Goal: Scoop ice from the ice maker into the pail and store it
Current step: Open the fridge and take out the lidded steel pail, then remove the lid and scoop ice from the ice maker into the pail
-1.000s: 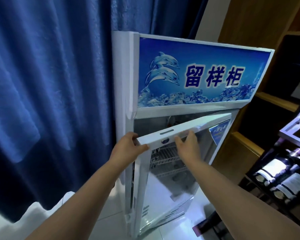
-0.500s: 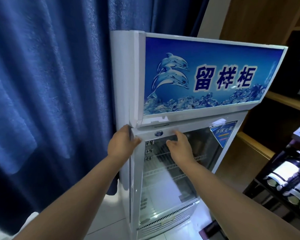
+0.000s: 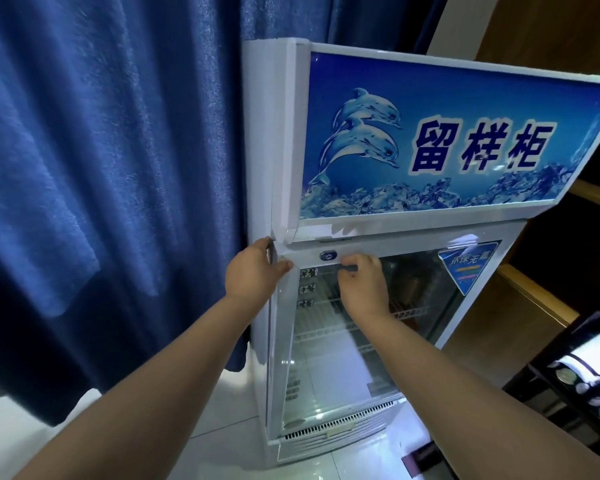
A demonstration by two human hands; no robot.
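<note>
Gripping the upper-left corner of the door [image 3: 326,358], the left hand [image 3: 253,275] curls round its edge. At its 3 o'clock, the right hand [image 3: 361,289] hooks curled fingers on the door's top rail under the lock [image 3: 328,255]. The door sits against the fridge [image 3: 284,133] at centre. A curtain [image 3: 101,168] hangs at 9 o'clock, with a shelf [image 3: 534,292] at 3 and bottles [image 3: 582,372] at 4.

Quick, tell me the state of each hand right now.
Left hand: grips the glass door at its upper left edge.
Right hand: fingers curled against the door's top frame beside the lock; grip cannot be told.
</note>
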